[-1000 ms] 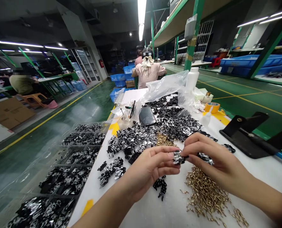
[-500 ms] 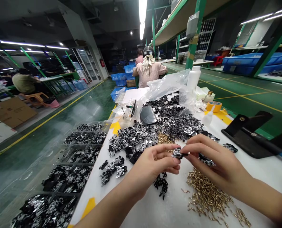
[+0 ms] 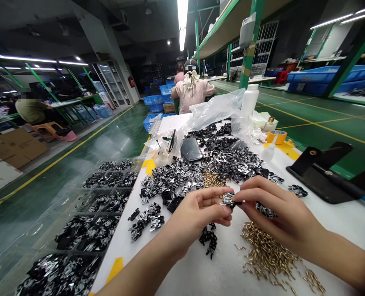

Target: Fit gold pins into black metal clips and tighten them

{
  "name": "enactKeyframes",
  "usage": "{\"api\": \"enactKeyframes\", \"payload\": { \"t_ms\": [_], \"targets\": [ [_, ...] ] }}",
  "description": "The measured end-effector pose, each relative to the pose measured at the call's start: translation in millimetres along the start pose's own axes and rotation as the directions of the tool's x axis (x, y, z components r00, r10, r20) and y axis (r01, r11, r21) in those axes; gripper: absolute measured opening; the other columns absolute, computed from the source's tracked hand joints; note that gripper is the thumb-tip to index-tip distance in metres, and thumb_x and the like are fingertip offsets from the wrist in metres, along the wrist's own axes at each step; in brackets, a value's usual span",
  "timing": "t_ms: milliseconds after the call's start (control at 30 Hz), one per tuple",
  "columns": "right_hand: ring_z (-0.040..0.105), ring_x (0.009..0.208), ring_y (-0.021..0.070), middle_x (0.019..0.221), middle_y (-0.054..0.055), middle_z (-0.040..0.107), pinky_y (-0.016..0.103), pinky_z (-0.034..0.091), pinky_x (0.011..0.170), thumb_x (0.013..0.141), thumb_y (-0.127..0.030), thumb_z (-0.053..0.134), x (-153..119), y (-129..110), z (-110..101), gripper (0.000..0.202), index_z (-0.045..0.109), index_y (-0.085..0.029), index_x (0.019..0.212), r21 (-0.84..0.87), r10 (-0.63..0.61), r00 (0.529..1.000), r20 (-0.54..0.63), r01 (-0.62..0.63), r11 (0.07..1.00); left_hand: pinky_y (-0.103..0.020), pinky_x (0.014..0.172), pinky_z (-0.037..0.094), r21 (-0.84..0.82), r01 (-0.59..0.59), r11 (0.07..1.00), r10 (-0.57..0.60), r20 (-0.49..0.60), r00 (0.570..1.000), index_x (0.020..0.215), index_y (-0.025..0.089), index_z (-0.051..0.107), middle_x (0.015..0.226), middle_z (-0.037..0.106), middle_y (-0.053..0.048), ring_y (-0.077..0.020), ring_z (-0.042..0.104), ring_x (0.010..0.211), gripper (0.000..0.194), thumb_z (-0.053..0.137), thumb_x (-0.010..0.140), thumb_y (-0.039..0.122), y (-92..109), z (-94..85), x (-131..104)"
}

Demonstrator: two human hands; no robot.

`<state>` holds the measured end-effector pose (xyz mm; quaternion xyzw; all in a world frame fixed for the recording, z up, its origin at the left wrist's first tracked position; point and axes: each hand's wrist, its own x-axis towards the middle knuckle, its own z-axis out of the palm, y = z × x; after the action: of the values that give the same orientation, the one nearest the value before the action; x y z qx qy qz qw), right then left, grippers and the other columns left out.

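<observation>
We pinch a black-and-silver part [image 3: 228, 200] between our two hands, in the air just beyond the brass heap [image 3: 270, 253]. Our left hand [image 3: 194, 213] grips it from left of the heap; our right hand [image 3: 274, 207], partly over the heap, has fingertips at its right end. Left of the heap, on the white table [image 3: 194, 277], we see a cluster of black pieces [image 3: 208, 242]. Beyond the heap spreads a large pile of similar parts [image 3: 176, 176], and a black bracket [image 3: 324, 183] lies to its far right. Well beyond the heap, a person in pink [image 3: 194, 98] sits facing away.
</observation>
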<state>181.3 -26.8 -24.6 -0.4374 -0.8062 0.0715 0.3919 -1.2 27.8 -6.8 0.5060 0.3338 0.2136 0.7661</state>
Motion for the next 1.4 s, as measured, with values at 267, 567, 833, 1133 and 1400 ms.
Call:
{"api": "enactKeyframes", "payload": {
  "t_ms": [267, 567, 833, 1133, 1400],
  "targets": [
    [0.055, 0.082, 0.0138, 0.091, 0.007, 0.054, 0.025, 0.047, 0.064, 0.084, -0.006, 0.044, -0.8, -0.9, 2.9, 0.025, 0.051, -0.021, 0.102, 0.018, -0.031, 0.999, -0.012, 0.031, 0.999, -0.024, 0.069, 0.042, 0.040, -0.030, 0.999, 0.029, 0.010, 1.000, 0.116, 0.021, 0.058, 0.066, 0.049, 0.003, -0.0085, 0.049, 0.065, 0.042, 0.058, 0.075, 0.012, -0.5, 1.8, -1.3],
    [0.055, 0.080, 0.0128, 0.090, 0.005, 0.054, 0.025, 0.046, 0.065, 0.083, -0.004, 0.047, -2.3, -0.8, 5.6, 0.026, 0.052, -0.019, 0.103, 0.010, -0.066, 0.998, -0.006, 0.066, 0.998, -0.023, 0.068, 0.039, 0.042, -0.040, 0.998, 0.041, -0.003, 0.999, 0.117, 0.023, 0.057, 0.069, 0.049, 0.003, -0.0081, 0.046, 0.064, 0.045, 0.051, 0.076, 0.008, -1.3, 3.1, -2.8],
    [0.056, 0.081, 0.0132, 0.090, 0.006, 0.056, 0.024, 0.048, 0.065, 0.083, -0.005, 0.046, -2.1, 1.3, 6.7, 0.024, 0.054, -0.019, 0.101, 0.003, -0.070, 0.997, -0.017, 0.070, 0.998, -0.024, 0.067, 0.038, 0.135, -0.053, 0.989, 0.059, -0.038, 0.998, 0.118, 0.021, 0.056, 0.065, 0.048, 0.004, -0.0090, 0.048, 0.063, 0.043, 0.049, 0.078, 0.009, -3.0, 5.0, -3.5],
    [0.055, 0.082, 0.0125, 0.090, 0.006, 0.055, 0.024, 0.046, 0.067, 0.081, -0.001, 0.047, -2.4, 1.9, 7.7, 0.025, 0.054, -0.016, 0.100, 0.050, -0.097, 0.995, -0.038, 0.099, 0.994, -0.024, 0.065, 0.038, 0.067, -0.045, 0.997, 0.047, -0.037, 0.998, 0.114, 0.019, 0.058, 0.063, 0.051, 0.003, -0.0083, 0.047, 0.061, 0.039, 0.047, 0.077, 0.010, -5.8, 5.3, -2.0],
    [0.052, 0.079, 0.0104, 0.088, 0.005, 0.054, 0.022, 0.044, 0.065, 0.081, 0.000, 0.048, -2.7, 1.8, 7.7, 0.025, 0.053, -0.015, 0.100, 0.064, -0.075, 0.997, -0.037, 0.077, 0.995, -0.023, 0.061, 0.041, -0.032, 0.012, 0.999, -0.013, -0.032, 0.999, 0.111, 0.014, 0.060, 0.063, 0.054, 0.000, -0.0082, 0.050, 0.058, 0.041, 0.047, 0.072, 0.010, -6.0, 3.1, 1.1]
  ]
}}
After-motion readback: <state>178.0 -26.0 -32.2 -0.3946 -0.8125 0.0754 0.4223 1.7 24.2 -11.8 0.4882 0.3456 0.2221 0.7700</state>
